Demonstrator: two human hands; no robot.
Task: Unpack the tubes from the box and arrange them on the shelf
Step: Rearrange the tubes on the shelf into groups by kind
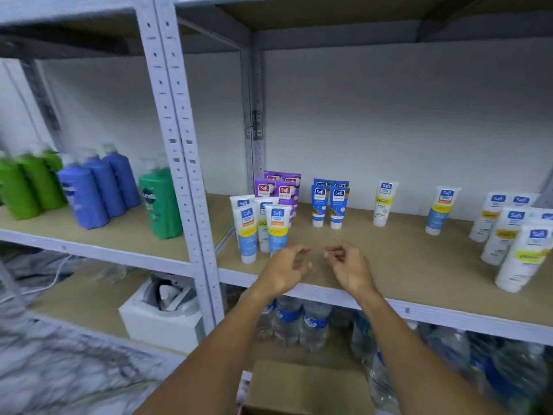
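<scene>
The grey metal shelf (389,265) fills most of the wall, and its perforated upright post (182,163) splits it in two. Low down, right of the post and under the arms, sits the brown cardboard box (308,387); I cannot tell what is in it. A white foam box (158,322) stands on the lower board just left of the post. Above that, left of the post, stand big green bottles (27,184), blue bottles (98,187) and one darker green bottle (160,202) nearest the post. Clear water bottles (299,322) crowd the lower board right of the post. Both hands reach over the front edge of the board right of the post: the left hand (287,268) and the right hand (350,265) hover close together with fingers loosely curled, and neither has hold of anything. The tubes all stand cap-down on that same board. Farthest from the post is a cluster of white tubes (505,235). Closest to the post are the white-and-blue tubes (276,226), with the purple tubes (284,193) behind them. Next along come the blue tubes (329,205), then a lone white tube (384,203), then a lone white-and-blue tube (440,211).
</scene>
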